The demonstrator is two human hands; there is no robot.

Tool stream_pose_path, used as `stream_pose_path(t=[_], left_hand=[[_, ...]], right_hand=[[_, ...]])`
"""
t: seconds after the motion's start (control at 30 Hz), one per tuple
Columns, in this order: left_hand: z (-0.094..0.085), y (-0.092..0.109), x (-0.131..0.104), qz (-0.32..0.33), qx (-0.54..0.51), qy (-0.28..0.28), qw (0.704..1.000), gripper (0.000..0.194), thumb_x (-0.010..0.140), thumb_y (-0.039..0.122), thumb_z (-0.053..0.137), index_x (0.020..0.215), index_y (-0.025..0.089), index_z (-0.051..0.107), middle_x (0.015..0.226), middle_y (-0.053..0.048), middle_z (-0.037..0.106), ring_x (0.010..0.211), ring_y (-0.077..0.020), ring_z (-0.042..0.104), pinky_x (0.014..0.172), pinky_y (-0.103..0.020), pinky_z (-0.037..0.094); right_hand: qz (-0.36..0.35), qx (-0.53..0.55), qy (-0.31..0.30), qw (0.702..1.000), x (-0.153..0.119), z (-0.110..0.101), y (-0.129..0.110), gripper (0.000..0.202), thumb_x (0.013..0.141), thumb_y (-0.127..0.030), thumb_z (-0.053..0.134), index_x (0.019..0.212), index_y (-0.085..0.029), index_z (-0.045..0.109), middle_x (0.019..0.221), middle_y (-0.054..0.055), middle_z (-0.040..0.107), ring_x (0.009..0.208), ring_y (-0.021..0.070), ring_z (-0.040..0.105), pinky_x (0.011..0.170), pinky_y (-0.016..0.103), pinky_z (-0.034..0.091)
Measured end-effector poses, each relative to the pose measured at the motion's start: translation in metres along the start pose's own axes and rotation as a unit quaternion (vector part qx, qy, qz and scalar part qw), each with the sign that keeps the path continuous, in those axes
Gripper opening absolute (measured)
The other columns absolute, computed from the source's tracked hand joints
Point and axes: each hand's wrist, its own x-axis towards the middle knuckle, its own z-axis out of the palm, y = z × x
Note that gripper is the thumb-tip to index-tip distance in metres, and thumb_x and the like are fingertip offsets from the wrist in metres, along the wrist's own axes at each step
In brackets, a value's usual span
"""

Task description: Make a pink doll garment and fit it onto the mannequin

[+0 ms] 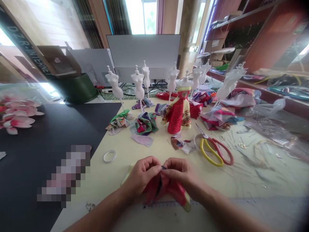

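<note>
At the near middle of the table, my left hand [146,174] and my right hand [180,172] meet with thumbs and fingers pinched together. Between them they hold the top edge of a small piece of red fabric [166,187] with a dark strip. Its lower part hangs down and spreads over a clear ruler [166,204]. A bit of pale yellow cloth shows at its right corner. Scissors [212,149] with one yellow and one red handle lie beyond my right hand. A white ring, perhaps a tape roll [109,156], lies beyond my left hand.
Several white mini dress forms [138,83] stand at the back, one wearing a red and yellow dress [180,112]. Fabric scraps [145,124] lie around their bases. A monitor [143,51] stands behind. Clear plastic bags [272,125] lie at right, pink flowers [16,112] at left.
</note>
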Motion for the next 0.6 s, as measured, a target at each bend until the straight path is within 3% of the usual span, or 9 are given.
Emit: stream_pose_path(t=[0.23, 0.37, 0.5, 0.6], left_hand=[[0.0, -0.001, 0.0, -0.005, -0.049, 0.014, 0.999, 0.023, 0.08, 0.038, 0.059, 0.076, 0.015, 0.057, 0.061, 0.002, 0.055, 0.055, -0.0089, 0.048, 0.053, -0.019, 0.037], [0.003, 0.004, -0.004, 0.087, 0.085, 0.113, 0.986, 0.016, 0.082, 0.032, 0.055, 0.08, 0.017, 0.059, 0.064, 0.0, 0.057, 0.06, -0.0121, 0.052, 0.057, -0.022, 0.042], [0.005, 0.001, -0.006, 0.282, 0.307, 0.172, 0.893, 0.009, 0.08, 0.018, 0.056, 0.072, 0.017, 0.06, 0.072, -0.003, 0.06, 0.069, -0.0149, 0.056, 0.065, -0.025, 0.045], [0.004, -0.007, -0.006, 0.365, 0.392, 0.175, 0.826, 0.008, 0.079, 0.012, 0.057, 0.08, 0.018, 0.063, 0.076, -0.005, 0.062, 0.075, -0.017, 0.057, 0.07, -0.027, 0.045]], right_hand=[[0.006, 0.05, 0.016, 0.999, 0.003, 0.002, 0.004, 0.02, 0.071, -0.034, 0.069, 0.071, -0.017, 0.06, 0.06, 0.0, 0.062, 0.055, 0.0117, 0.056, 0.053, 0.022, 0.044], [0.01, 0.079, 0.026, 0.996, 0.004, 0.002, 0.007, 0.018, 0.07, -0.032, 0.07, 0.071, -0.018, 0.059, 0.06, 0.0, 0.061, 0.055, 0.0117, 0.056, 0.053, 0.023, 0.044], [0.001, 0.097, 0.048, 0.994, 0.005, 0.001, 0.009, 0.016, 0.069, -0.029, 0.071, 0.071, -0.016, 0.062, 0.063, -0.001, 0.061, 0.055, 0.0089, 0.053, 0.052, 0.02, 0.04], [-0.005, 0.103, 0.046, 0.994, 0.005, 0.001, 0.009, 0.015, 0.07, -0.03, 0.071, 0.072, -0.017, 0.064, 0.065, -0.001, 0.061, 0.057, 0.0091, 0.053, 0.054, 0.02, 0.04]])
